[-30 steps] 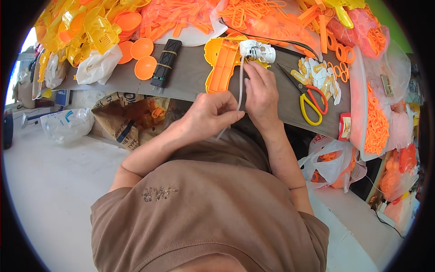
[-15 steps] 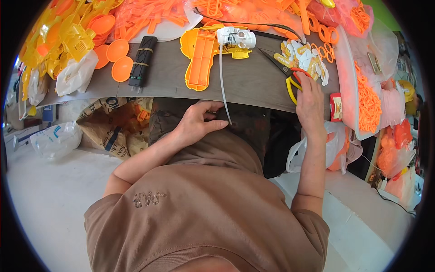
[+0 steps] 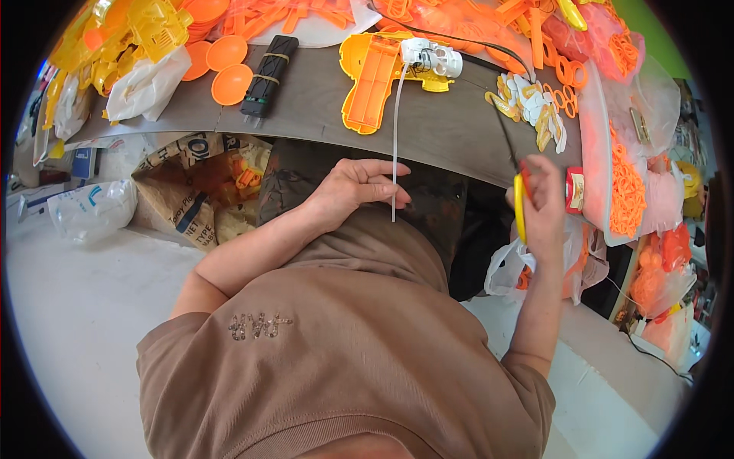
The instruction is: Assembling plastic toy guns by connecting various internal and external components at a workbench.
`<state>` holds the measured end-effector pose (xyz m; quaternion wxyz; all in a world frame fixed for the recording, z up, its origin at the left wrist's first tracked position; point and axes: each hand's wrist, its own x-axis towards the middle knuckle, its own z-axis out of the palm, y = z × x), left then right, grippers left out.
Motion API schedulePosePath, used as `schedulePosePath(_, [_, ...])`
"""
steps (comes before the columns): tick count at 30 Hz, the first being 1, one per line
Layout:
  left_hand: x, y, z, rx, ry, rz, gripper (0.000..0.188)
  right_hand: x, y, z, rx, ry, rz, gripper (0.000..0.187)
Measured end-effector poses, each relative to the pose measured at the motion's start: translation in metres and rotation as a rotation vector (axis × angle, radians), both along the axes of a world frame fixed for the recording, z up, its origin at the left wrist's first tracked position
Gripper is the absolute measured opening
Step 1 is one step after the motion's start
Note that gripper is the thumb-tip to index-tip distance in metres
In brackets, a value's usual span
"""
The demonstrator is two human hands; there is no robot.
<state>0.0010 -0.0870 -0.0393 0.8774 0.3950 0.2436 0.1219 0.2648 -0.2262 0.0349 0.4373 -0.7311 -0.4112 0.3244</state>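
Observation:
My left hand point(image 3: 358, 190) is at the table's front edge with its fingers stretched out beside a thin clear tube point(image 3: 395, 141). The tube crosses in front of the fingertips, and no firm grip on it shows. Its upper end joins a white mechanism point(image 3: 430, 58) seated in a yellow and orange toy gun half-shell point(image 3: 370, 88) on the table. In my right hand point(image 3: 544, 203) are pliers point(image 3: 521, 206) with red and yellow handles, raised in front of the edge, their dark tip pointing away from me. The hand partly covers them.
Black bars banded together point(image 3: 269, 80) and orange discs point(image 3: 232, 83) lie on the left of the table point(image 3: 306, 99). White and yellow pieces point(image 3: 535, 107) sit at the right, near a bin of orange parts point(image 3: 627, 187). Below are a paper sack point(image 3: 172, 195) and white bag point(image 3: 505, 260).
My right hand has lifted the pliers off the table and drawn them toward me. My left hand has moved right, its fingers now behind the tube. The whole view has shifted slightly.

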Motion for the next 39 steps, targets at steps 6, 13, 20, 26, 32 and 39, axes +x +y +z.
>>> schedulePosePath(6, [-0.005, 0.001, 0.002, -0.069, -0.093, -0.038, 0.046, -0.069, -0.03, -0.032, -0.15, 0.351, 0.356, 0.101])
schedulePosePath(13, [-0.006, 0.002, 0.0, -0.177, -0.137, -0.034, 0.047, -0.096, -0.012, -0.05, -0.141, 0.282, 0.369, 0.088])
schedulePosePath(20, [-0.005, 0.001, -0.002, -0.163, -0.127, -0.033, 0.045, -0.1, -0.01, -0.048, -0.211, 0.257, 0.351, 0.093])
schedulePosePath(26, [-0.004, 0.001, -0.001, -0.135, -0.113, -0.04, 0.045, -0.1, -0.008, -0.045, -0.205, 0.358, 0.325, 0.091])
schedulePosePath(32, [-0.002, 0.002, -0.002, -0.158, -0.107, -0.027, 0.046, -0.1, -0.009, -0.053, -0.185, 0.376, 0.308, 0.084])
schedulePosePath(39, [-0.002, 0.0, -0.002, -0.109, -0.079, -0.003, 0.045, -0.102, -0.007, -0.054, -0.216, 0.535, 0.238, 0.061])
